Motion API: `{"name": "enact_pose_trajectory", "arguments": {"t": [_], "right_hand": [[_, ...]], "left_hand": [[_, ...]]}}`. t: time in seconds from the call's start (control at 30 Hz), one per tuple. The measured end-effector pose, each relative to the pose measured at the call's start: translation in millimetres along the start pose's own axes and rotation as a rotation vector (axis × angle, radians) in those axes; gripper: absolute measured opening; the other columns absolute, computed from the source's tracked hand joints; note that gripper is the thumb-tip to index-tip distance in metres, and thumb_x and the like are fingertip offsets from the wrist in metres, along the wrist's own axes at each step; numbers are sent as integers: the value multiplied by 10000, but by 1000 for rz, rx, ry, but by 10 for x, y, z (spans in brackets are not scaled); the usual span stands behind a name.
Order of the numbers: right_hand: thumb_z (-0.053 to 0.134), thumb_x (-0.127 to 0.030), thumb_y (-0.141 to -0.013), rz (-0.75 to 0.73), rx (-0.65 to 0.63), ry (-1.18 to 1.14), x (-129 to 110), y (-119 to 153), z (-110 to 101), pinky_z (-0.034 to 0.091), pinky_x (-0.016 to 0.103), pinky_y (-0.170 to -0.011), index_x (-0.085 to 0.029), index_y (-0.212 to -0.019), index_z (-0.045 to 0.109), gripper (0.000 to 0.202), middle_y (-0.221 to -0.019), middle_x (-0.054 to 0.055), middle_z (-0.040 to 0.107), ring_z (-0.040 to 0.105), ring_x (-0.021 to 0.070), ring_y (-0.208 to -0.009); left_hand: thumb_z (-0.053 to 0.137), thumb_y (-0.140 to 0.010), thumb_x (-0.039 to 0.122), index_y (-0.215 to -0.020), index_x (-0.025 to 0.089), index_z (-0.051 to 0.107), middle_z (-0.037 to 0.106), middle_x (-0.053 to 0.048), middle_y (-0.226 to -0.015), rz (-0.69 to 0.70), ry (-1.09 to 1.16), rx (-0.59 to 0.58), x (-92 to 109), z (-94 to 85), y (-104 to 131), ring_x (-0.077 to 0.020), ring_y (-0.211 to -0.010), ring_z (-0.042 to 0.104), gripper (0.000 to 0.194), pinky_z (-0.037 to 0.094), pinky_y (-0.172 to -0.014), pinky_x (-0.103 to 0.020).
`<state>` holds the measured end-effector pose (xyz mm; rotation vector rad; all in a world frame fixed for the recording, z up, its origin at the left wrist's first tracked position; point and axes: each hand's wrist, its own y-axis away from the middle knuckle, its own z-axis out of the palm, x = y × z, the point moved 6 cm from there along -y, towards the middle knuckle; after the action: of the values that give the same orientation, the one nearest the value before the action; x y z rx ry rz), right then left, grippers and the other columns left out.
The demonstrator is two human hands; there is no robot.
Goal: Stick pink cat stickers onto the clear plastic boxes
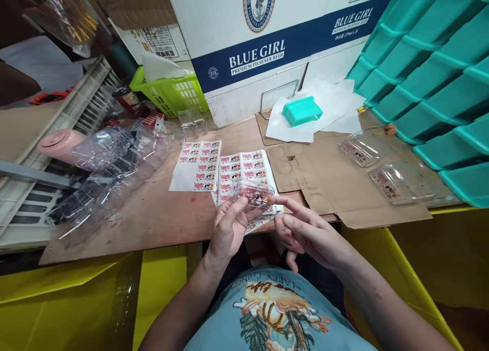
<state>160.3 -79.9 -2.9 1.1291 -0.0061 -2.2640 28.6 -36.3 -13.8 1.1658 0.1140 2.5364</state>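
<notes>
My left hand is closed on a small clear plastic box, thumb on its near side. On the box sits a sticker with pink lettering and cartoon animals. With its index finger stretched out, my right hand reaches the right end of the box; the thumb stands apart and the other fingers are loosely curled. Nothing shows in its grasp. Behind the box, sheets of the same stickers lie on the table, a second sheet to their left, part of its backing bare.
Several clear plastic boxes pile up at the left beside a pink bottle. Two stickered boxes rest on flat cardboard at the right. Stacked teal trays, a green basket and a large carton stand behind.
</notes>
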Motion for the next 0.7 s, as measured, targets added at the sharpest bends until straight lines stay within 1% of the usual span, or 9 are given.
{"name": "enact_pose_trajectory", "arguments": {"t": [0.07,0.23,0.3,0.37,0.43,0.53,0.6,0.7], "right_hand": [[586,-354,-938,1,6,3,0,-7,-5,562,244,-417,-262,-1312,425,417,-668,-83,436,332,38,-469],[590,-364,-937,-21,31,45,-6,-3,-4,555,249,-420,-264,-1373,388,490,-654,-83,431,341,51,-478],[598,-376,-933,-42,62,87,-4,3,-3,550,245,-421,-265,-1381,391,506,-641,-85,422,346,57,-481],[602,-401,-929,-82,119,147,-12,-4,-12,539,231,-426,-257,-1356,431,483,-619,-90,405,360,60,-477],[614,-430,-915,-153,217,223,-48,-25,-43,509,205,-414,-229,-1272,515,421,-596,-92,399,379,55,-452],[651,-459,-878,-276,373,304,-138,-76,-102,448,184,-376,-176,-1047,632,330,-580,-79,448,407,46,-410],[669,-469,-856,-326,432,328,-180,-120,-127,428,189,-364,-157,-908,657,316,-588,-55,507,438,52,-404],[707,-470,-819,-355,481,352,-200,-180,-147,431,208,-372,-154,-835,668,319,-627,-23,588,491,72,-416]], "left_hand": [[645,-881,303,-920,145,755,762,-94,-1027,20,3,45,-4,-13,-7,-243,-1003,707,196,555,-935,-413],[646,-889,295,-900,164,752,766,-65,-1013,58,-16,96,-29,-7,-15,-216,-972,712,169,572,-910,-409],[676,-866,303,-883,174,749,767,-52,-1004,73,-24,135,-30,-16,-11,-216,-971,711,150,573,-907,-413],[699,-845,312,-866,182,749,768,-44,-995,90,-32,158,-28,-15,-6,-216,-961,714,140,574,-904,-415],[705,-838,323,-866,183,750,769,-48,-990,97,-40,159,-36,1,-4,-218,-954,716,149,571,-909,-413],[710,-834,325,-899,177,745,763,-60,-1022,79,-23,158,-70,27,-8,-221,-993,706,165,553,-943,-418],[692,-848,345,-936,179,736,757,-66,-1049,63,8,150,-87,51,-20,-228,-1042,690,193,534,-972,-429],[601,-902,442,-982,194,724,756,-63,-1053,47,69,138,-84,80,-49,-225,-1052,687,289,529,-974,-427]]}}
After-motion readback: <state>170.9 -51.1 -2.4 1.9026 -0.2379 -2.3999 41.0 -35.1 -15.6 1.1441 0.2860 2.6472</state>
